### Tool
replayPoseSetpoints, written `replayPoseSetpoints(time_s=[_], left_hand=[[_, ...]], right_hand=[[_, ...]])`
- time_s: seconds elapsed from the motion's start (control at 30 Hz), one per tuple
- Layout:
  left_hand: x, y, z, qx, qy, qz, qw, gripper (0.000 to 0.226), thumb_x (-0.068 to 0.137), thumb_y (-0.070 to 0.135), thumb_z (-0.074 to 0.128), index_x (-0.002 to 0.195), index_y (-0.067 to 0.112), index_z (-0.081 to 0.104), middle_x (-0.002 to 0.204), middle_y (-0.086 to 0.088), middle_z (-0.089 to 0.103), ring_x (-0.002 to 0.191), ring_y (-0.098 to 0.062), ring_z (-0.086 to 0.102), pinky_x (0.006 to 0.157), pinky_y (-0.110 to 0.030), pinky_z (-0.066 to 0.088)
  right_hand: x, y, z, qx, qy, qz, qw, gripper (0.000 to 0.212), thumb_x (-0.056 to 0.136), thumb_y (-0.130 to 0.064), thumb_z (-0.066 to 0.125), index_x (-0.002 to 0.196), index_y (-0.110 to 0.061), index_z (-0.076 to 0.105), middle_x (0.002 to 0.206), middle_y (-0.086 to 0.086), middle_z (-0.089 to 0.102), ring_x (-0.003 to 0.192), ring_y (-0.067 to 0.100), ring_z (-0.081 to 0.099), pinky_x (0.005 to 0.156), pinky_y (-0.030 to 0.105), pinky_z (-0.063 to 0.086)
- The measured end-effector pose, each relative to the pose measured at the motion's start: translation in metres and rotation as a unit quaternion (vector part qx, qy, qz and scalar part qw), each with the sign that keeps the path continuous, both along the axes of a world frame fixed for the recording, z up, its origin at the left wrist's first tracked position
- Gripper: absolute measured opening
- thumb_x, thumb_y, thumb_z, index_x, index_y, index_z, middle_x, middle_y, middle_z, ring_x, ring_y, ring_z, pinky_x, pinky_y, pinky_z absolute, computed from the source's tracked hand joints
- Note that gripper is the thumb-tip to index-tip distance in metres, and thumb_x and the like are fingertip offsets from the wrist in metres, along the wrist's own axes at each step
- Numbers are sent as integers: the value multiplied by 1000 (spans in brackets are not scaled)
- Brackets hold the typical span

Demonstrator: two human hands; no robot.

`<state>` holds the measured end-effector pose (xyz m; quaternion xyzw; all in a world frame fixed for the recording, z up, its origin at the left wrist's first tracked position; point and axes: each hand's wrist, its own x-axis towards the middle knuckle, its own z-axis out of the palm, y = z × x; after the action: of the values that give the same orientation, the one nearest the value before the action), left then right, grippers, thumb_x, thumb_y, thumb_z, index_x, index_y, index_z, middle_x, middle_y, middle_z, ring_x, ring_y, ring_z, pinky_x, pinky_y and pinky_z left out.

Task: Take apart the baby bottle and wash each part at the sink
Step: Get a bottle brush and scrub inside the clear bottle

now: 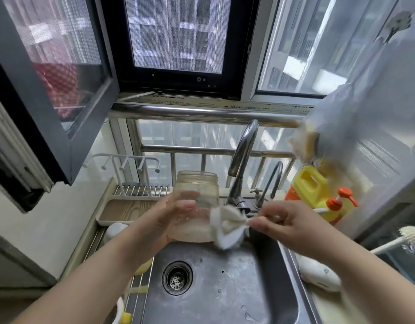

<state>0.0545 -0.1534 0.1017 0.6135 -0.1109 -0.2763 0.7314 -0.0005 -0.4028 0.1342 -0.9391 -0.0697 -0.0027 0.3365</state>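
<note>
Presently listed, largest item first.

Sink (267, 288): steel basin, wet, drain at its left-centre; both hands are raised above its rear edge.

Faucet (242, 157): tall arched spout behind the basin, no water visibly running; a smaller tap stands just to its right.

Bottle body (197, 202): clear, wide-mouthed, cap and teat absent, so disassembly appears done. Long axis near upright, threaded mouth upward and tipped slightly away from the wearer. Cloudy residue or suds in the lower part.

Left hand (171, 220): wrapped round the bottle's lower half, fingers curled across the front wall, thumb hidden behind.

Right hand (281, 224): fingers pinched on the thin handle of the brush, close behind its head.

Sponge brush (227, 226): pale, bow-shaped head pointing left, touching the bottle's lower right outer wall. Handle lies roughly level, crosswise to the bottle's axis.

Governing relation: the mouth sits above and left of the brush head. By judgement, cleaning the interior calls for lifting the head to the rim and turning the handle in line with the bottle's axis; the right hand is nearer for that.
</note>
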Motion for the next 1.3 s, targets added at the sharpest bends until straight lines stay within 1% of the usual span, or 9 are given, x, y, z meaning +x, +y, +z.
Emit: replayPoseSetpoints(time_s=[0.1, 0.3, 0.4, 0.5, 0.8, 0.93, 1.1, 1.2, 1.3], left_hand=[[-2, -2, 0, -34, 18, -42, 998, 102, 45, 50, 86, 129, 7, 48, 118, -22, 63, 111, -34, 61, 97, -49, 47], [-1, 3, 0, -32, 27, -37, 998, 98, 42, 55, 85, 125, 14, 54, 118, -15, 64, 113, -32, 59, 89, -43, 52], [-5, 1, 1, -60, 56, -48, 995, 97, 46, 51, 85, 128, 11, 53, 119, -20, 62, 113, -34, 59, 88, -45, 52], [-3, -2, 3, -90, 70, -23, 993, 95, 36, 48, 89, 121, 13, 62, 112, -16, 67, 103, -30, 64, 81, -44, 55], [-4, -6, 4, -116, 79, 28, 990, 88, 37, 42, 91, 112, 7, 62, 112, -14, 68, 100, -26, 67, 69, -39, 58], [-3, -15, 7, -67, 6, -12, 998, 74, 48, 46, 87, 112, 12, 67, 114, -15, 66, 103, -29, 64, 83, -41, 56], [-4, -10, 1, -113, 33, -17, 993, 67, 40, 50, 88, 98, 20, 74, 105, -14, 69, 95, -27, 66, 79, -42, 57], [-6, -12, 0, -132, 70, -12, 989, 77, 36, 45, 91, 103, 13, 72, 106, -21, 67, 96, -32, 66, 79, -47, 57], [-8, -16, 3, -134, 75, -19, 988, 81, 39, 46, 91, 109, 11, 70, 108, -20, 68, 95, -32, 67, 71, -41, 57]], right_hand=[[10, -8, 4, 57, -54, -71, 994, 54, 62, -73, 50, 69, -24, 70, 53, -5, 51, 52, 2, 43, 56, 23, 36], [-4, 6, 0, 34, 1, 21, 999, 51, 64, -69, 52, 67, -21, 68, 50, -13, 48, 49, 0, 42, 51, 13, 33], [4, -7, -1, 74, -34, -60, 995, 37, 67, -63, 53, 61, -30, 67, 47, -14, 48, 48, 1, 43, 50, 13, 31], [6, 1, -4, 90, -38, -37, 995, 29, 70, -61, 52, 58, -38, 65, 50, -16, 53, 52, -1, 47, 53, 13, 32], [1, 0, -8, 66, -51, -58, 995, 36, 66, -69, 49, 60, -36, 63, 46, -13, 44, 49, 3, 41, 51, 15, 29], [0, 9, -7, 36, -102, -39, 993, 58, 70, -73, 48, 63, -18, 62, 50, -9, 49, 50, 5, 43, 50, 18, 30], [-7, -2, -11, -8, -89, 8, 996, 68, 71, -82, 44, 64, -17, 64, 56, 0, 54, 54, 8, 47, 53, 24, 33], [3, -10, -4, 54, -105, -87, 989, 58, 69, -74, 48, 65, -20, 68, 56, -1, 59, 55, 5, 50, 57, 27, 40], [4, 8, -5, 56, -97, -6, 994, 55, 77, -70, 52, 68, -18, 67, 61, -2, 59, 55, 4, 50, 53, 21, 38]])
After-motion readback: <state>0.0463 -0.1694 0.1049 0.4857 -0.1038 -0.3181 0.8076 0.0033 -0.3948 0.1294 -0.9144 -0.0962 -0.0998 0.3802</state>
